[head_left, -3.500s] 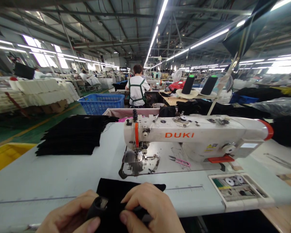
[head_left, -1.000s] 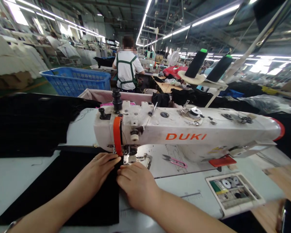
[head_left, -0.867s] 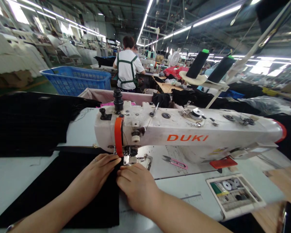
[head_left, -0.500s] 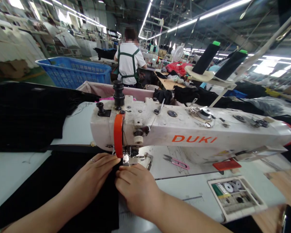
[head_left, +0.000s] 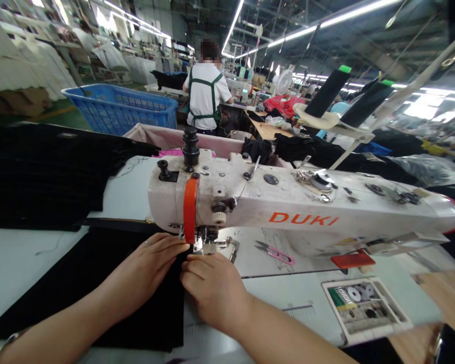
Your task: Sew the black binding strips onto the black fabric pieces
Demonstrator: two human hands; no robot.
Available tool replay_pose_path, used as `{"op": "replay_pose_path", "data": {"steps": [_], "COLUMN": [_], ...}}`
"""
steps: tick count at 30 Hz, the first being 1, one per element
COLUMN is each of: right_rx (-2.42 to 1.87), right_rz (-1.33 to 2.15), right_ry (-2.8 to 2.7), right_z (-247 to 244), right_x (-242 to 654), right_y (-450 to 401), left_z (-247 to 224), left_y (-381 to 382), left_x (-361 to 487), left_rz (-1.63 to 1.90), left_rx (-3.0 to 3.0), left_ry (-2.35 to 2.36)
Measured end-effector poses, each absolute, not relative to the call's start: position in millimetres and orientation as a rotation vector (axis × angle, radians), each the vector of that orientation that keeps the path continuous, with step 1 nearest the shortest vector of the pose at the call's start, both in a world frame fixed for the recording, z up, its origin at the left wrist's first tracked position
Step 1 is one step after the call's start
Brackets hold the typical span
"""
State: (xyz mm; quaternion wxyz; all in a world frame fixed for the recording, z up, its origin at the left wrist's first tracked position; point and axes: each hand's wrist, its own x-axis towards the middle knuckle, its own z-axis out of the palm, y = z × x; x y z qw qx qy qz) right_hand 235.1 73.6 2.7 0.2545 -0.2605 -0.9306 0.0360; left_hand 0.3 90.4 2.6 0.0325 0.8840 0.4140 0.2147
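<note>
Black fabric (head_left: pixel 136 308) lies on the pale table, its right edge running up to the needle area of a white sewing machine (head_left: pixel 246 194) with an orange guard (head_left: pixel 190 210). My left hand (head_left: pixel 155 258) rests on the fabric, fingers stretched out together, their tips just left of the presser foot. Close beside it, my right hand (head_left: pixel 212 283) has its fingers curled around the fabric's edge in front of the foot. The needle and the stitching point are mostly hidden. A zipper strip (head_left: pixel 121 221) with a gold-coloured end lies behind the fabric.
Pink thread snips (head_left: pixel 275 252) lie under the machine arm. A bobbin tray (head_left: pixel 364 308) is set into the table at right. A black fabric pile (head_left: pixel 41 177) covers the back left. Beyond are a blue basket (head_left: pixel 121 106) and a person (head_left: pixel 207 96) facing away.
The fabric has crept forward toward the machine, and its near edge now shows. Both hands keep nearly the same pose at the foot. The view has shifted slightly.
</note>
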Motion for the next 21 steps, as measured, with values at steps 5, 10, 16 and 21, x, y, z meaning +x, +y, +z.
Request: {"op": "replay_pose_path", "data": {"steps": [5, 10, 16, 21], "right_rx": [-0.81, -1.014, -1.345, -1.154], "right_rz": [0.279, 0.313, 0.042, 0.157], "right_ry": [-2.584, -2.601, -2.405, -2.451], "right_z": [34, 52, 28, 28], "right_x": [263, 295, 264, 261], "right_y": [62, 61, 101, 74], "left_z": [-2, -22, -21, -20], "left_y": [47, -3, -10, -13], "left_x": [-9, -18, -16, -10], "left_rz": [0.39, 0.46, 0.58, 0.712], "left_rx": [2.768, 2.962, 2.654, 2.738], "left_ry": [1.289, 1.17, 1.341, 1.273]}}
